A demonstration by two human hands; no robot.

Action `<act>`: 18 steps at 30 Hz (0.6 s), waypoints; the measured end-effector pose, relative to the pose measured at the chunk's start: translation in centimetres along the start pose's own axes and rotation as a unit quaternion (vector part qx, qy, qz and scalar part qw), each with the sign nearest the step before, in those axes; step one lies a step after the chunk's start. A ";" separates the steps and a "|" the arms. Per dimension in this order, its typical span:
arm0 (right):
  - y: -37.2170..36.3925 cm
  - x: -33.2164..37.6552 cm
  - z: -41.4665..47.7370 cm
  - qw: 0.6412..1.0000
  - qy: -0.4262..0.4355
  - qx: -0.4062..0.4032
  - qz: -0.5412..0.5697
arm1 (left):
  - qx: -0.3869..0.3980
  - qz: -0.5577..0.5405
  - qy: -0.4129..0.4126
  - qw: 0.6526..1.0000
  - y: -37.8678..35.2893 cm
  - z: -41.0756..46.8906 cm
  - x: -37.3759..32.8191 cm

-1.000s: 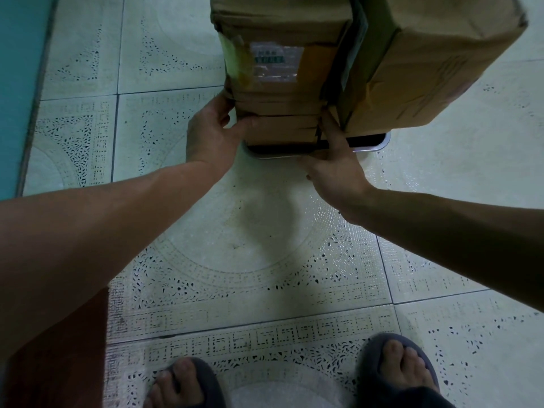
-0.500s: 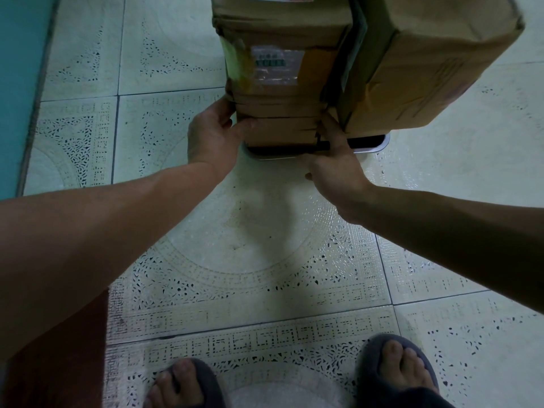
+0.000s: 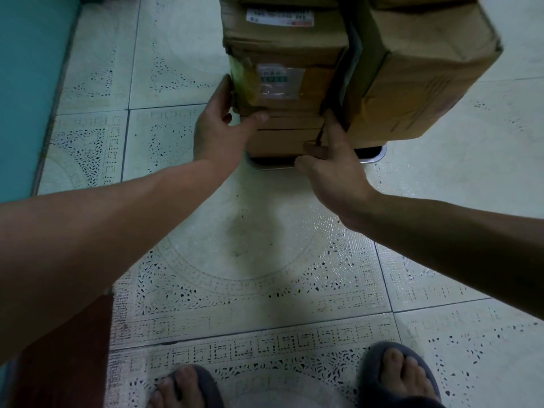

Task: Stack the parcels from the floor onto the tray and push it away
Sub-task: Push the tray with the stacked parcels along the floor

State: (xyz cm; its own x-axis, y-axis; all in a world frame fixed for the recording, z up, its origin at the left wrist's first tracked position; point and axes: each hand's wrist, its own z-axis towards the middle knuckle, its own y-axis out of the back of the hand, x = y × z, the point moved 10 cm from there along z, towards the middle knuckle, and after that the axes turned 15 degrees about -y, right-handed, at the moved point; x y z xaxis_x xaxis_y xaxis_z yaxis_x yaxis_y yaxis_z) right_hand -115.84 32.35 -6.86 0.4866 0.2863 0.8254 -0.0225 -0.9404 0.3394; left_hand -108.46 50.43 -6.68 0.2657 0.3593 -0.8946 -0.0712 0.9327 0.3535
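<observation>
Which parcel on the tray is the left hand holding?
The brown cardboard parcel with yellow tape and a green-printed label, mid-height in the left column; the left hand grips its near-left corner.
</observation>
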 end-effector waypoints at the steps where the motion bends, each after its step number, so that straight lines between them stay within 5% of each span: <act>1: 0.0 0.3 0.0 1.000 0.004 -0.002 -0.002 | 0.001 0.001 0.000 1.000 -0.1 0.1 0.0; 18: 0.2 2.4 -1.4 0.999 0.033 -0.001 -0.021 | -0.018 -0.002 0.022 1.000 0.6 0.0 -0.4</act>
State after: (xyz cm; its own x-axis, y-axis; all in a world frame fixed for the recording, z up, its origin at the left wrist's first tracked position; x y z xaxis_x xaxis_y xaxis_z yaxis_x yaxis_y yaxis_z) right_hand -115.86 33.13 -4.19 0.4287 0.3377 0.8380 -0.0052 -0.9266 0.3761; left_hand -108.65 50.86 -6.08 0.2229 0.3564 -0.9073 -0.1042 0.9341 0.3414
